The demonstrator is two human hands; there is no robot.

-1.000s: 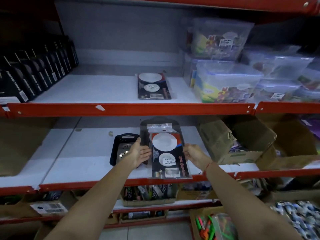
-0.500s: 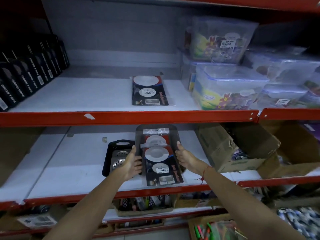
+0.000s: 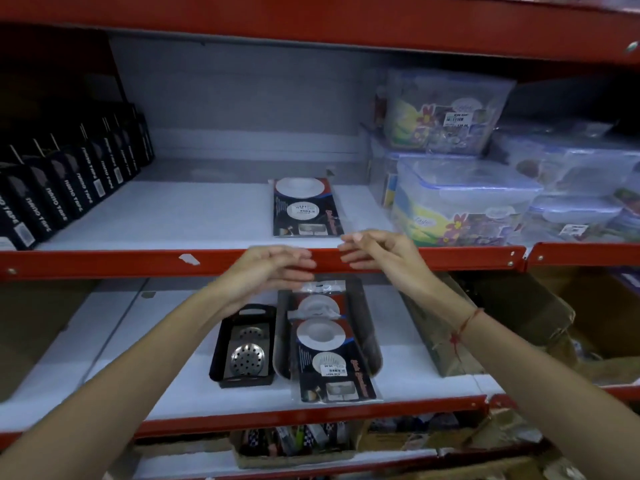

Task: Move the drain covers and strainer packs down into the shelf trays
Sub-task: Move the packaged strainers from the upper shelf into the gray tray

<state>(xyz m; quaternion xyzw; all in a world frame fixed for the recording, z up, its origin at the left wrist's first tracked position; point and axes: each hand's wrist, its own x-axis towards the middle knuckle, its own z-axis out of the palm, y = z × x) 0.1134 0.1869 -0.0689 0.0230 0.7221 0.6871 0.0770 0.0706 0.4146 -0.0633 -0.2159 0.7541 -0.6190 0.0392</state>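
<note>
One strainer pack (image 3: 304, 207) lies flat on the upper shelf, just behind its red front rail. My left hand (image 3: 268, 270) and my right hand (image 3: 375, 251) hover in front of that rail, below the pack, both holding nothing with fingers loosely curled. On the lower shelf a dark oval tray (image 3: 372, 341) holds two strainer packs (image 3: 330, 358), the front one sticking out over the tray's rim. To its left a small black tray (image 3: 221, 344) holds round steel drain covers (image 3: 247, 356).
Black tape boxes (image 3: 69, 188) line the upper shelf's left side. Clear plastic food containers (image 3: 464, 202) are stacked at its right. Cardboard boxes (image 3: 502, 323) crowd the lower shelf's right side. A red rail (image 3: 104, 263) fronts the upper shelf.
Both hands have let go of the strainer pack in the oval tray and risen to the upper shelf's front rail. The camera has tilted upward.
</note>
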